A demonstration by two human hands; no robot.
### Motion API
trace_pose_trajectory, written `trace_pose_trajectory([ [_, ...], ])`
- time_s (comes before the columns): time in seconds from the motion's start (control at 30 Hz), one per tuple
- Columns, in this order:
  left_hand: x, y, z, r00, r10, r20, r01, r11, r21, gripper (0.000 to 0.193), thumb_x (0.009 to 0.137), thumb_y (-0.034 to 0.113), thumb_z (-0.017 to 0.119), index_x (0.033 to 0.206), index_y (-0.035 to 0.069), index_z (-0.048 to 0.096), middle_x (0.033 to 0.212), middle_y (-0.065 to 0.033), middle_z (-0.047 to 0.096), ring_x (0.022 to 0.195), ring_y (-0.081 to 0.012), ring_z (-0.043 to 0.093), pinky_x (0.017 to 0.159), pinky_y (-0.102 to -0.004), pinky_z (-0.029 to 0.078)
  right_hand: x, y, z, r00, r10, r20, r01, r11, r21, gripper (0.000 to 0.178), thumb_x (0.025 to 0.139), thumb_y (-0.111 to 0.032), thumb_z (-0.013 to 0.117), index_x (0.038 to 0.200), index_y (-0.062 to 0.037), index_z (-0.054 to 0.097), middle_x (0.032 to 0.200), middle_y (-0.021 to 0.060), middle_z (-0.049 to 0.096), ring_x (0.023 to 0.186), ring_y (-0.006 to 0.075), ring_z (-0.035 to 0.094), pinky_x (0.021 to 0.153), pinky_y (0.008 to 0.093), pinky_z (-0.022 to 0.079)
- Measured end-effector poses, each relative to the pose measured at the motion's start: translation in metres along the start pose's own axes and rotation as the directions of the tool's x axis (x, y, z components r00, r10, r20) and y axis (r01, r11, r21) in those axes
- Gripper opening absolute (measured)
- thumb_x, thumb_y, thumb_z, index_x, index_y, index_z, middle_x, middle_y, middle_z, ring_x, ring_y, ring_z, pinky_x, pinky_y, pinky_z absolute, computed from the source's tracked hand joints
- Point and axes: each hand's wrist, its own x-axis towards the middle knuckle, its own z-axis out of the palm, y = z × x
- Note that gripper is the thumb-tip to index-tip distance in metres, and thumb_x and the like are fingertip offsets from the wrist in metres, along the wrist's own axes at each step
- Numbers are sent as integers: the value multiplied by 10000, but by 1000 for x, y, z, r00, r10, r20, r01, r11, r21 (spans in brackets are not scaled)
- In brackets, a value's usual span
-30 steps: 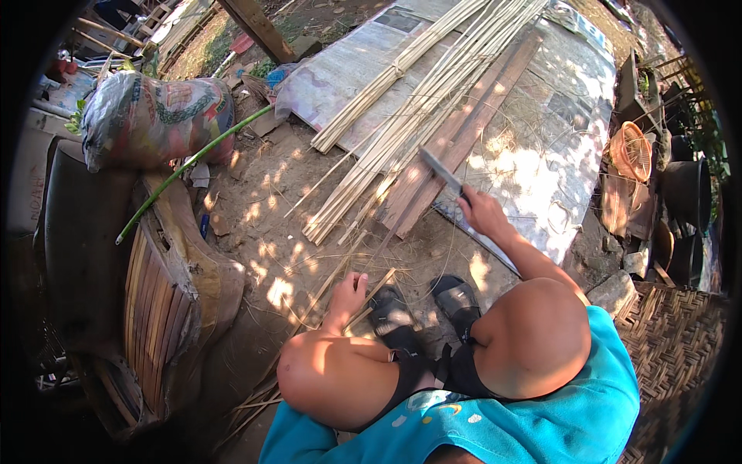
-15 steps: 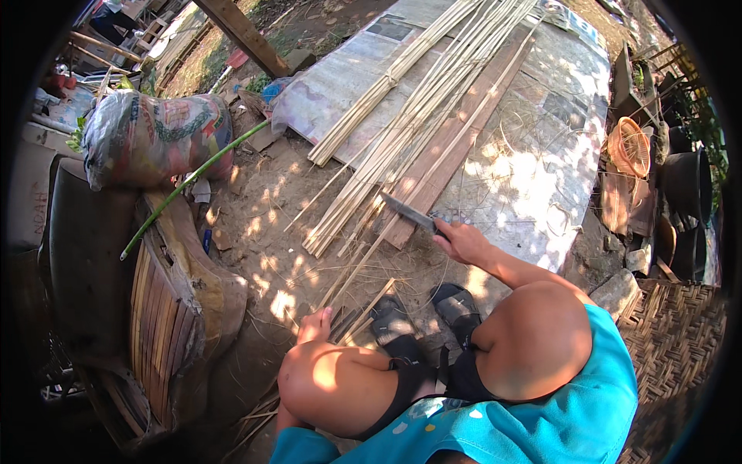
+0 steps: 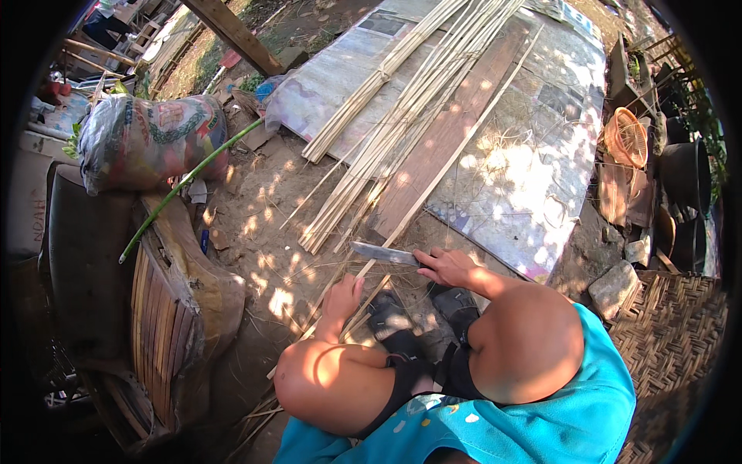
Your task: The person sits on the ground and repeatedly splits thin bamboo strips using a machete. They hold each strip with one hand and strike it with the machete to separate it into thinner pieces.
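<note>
My left hand (image 3: 342,300) is closed around the near end of a long pale split-bamboo strip (image 3: 464,143), just beyond my left knee. The strip runs away from me along the right edge of a brown wooden board (image 3: 437,143). In my right hand (image 3: 450,268) is the handle of a knife (image 3: 381,253), with its blade pointing left. The blade lies across the strip, a short way beyond my left fingers. Left of the board rest a loose spread of bamboo strips (image 3: 386,147) and a tied bundle (image 3: 363,93).
A flattened printed sheet (image 3: 525,178) lies under the board. At left are a stuffed sack (image 3: 154,135), a green stalk (image 3: 189,182) and a worn padded seat (image 3: 209,301). An orange basket (image 3: 624,138), dark pots (image 3: 684,178) and a woven mat (image 3: 665,348) are at right.
My right hand has brought the knife down and left, closer to me. My left hand has moved forward and right along the strip. The strip has shifted right, to the board's edge.
</note>
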Motion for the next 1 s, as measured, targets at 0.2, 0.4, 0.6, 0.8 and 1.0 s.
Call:
trace_pose_trajectory([
  [0.2,2,-18,11,997,-34,75,30,998,53,456,1094,454,409,1064,62,641,874,-286,697,917,-518,668,796,-602,516,-43,245,-129,423,572,-703,-682,712,169,325,1071,-335,529,1036,-21,606,716,253,676,700,483,676,631,565,536],
  [0.4,40,9,22,999,32,-22,-37,959,-280,530,1099,458,389,973,36,685,856,-301,671,876,-538,643,754,-611,484,0,28,-34,927,195,-319,-165,979,120,422,1055,-416,543,1327,-96,577,931,284,676,829,505,683,738,554,567],
  [0.6,-6,-38,19,999,-37,5,37,983,-179,508,1096,431,404,969,37,699,873,-299,672,884,-529,648,756,-591,493,19,68,-39,905,197,-378,-204,979,24,407,1064,-448,516,1345,-157,551,901,218,674,767,471,688,677,559,559],
  [0.8,-13,-65,27,990,-108,88,124,970,-210,496,1075,482,439,1059,48,678,916,-275,698,912,-524,662,771,-577,513,28,143,-102,773,358,-523,-376,923,77,309,1047,-356,568,1162,-69,574,804,259,685,765,478,685,663,554,545],
  [1.0,42,20,15,995,94,-32,-96,992,-80,447,1089,473,386,1119,67,571,818,-316,682,842,-537,673,750,-611,529,14,-2,-12,992,-56,-114,57,998,7,399,1058,-418,538,1356,-153,558,896,257,681,766,491,678,718,568,565],
])
